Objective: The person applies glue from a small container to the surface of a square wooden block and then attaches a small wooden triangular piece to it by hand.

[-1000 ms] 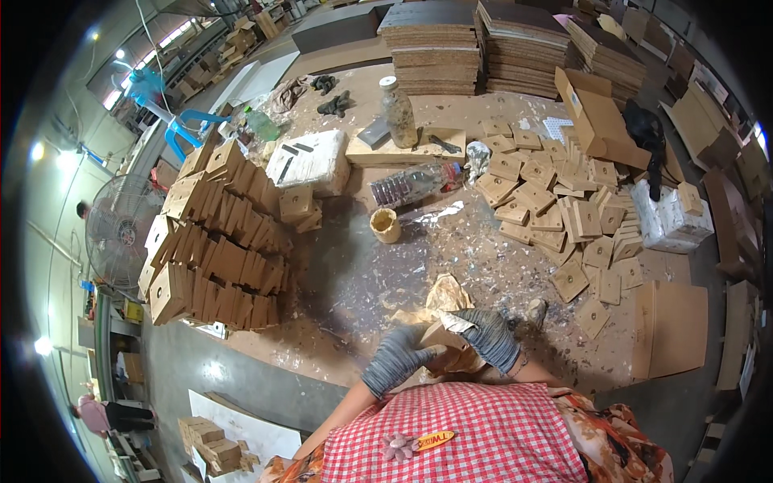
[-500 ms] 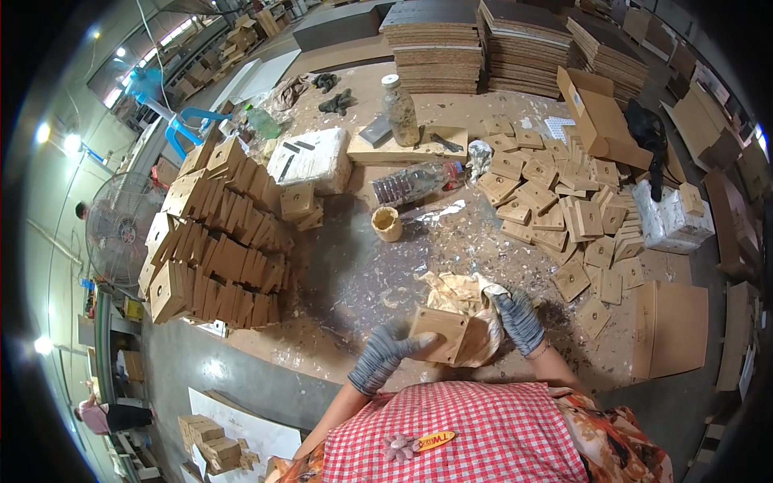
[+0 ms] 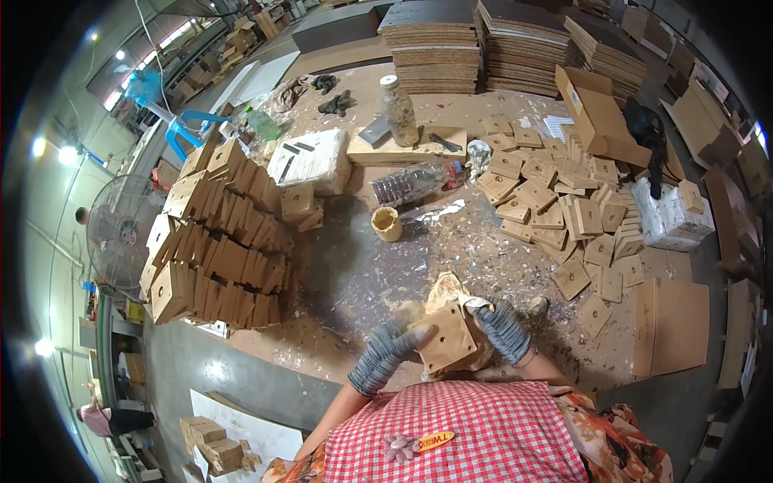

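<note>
Head view: left hand (image 3: 388,349) grips a squarish block (image 3: 451,340), holed face upward, long axis unclear; right hand (image 3: 504,331) clutches cloth (image 3: 445,291).

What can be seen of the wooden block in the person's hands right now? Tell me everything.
The wooden block is a flat, squarish, light-brown piece with visible grain. Its broad face, turned up toward the camera, has a dark hole near the middle and at least one smaller hole toward a corner. It is held tilted at the near side of the table. The left hand grips its left edge, thumb on the face; the right hand presses a pale cloth at its upper right.
</note>
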Motion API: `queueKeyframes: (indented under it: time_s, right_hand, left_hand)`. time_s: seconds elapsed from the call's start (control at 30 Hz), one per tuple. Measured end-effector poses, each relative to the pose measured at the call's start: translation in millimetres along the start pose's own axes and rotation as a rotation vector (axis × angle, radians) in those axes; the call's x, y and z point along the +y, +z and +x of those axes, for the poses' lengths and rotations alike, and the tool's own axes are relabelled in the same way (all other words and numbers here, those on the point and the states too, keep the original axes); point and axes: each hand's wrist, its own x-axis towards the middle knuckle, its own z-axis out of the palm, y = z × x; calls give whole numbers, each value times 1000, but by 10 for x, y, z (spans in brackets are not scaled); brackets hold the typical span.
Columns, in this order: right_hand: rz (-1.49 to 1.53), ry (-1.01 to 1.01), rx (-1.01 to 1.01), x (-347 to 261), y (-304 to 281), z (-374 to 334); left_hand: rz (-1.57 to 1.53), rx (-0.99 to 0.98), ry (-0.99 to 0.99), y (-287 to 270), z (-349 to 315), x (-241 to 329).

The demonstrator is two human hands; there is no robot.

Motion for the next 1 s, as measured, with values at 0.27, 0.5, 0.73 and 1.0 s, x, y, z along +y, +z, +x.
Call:
queueKeyframes:
  time_s: [0.27,0.5,0.73,1.0]
  right_hand:
    - [601,65,185,8,-45,1]
    - [670,-103,115,65,149,-33]
    - [728,43,-54,-55,167,-80]
    - [917,8,262,483,739,209]
  left_hand:
    - [-373,211,178,-104,116,-229]
    - [-317,157,118,26,169,-225]
    - [-132,96,113,-126,83,-183]
    - [-78,133,85,-131,-1,-55]
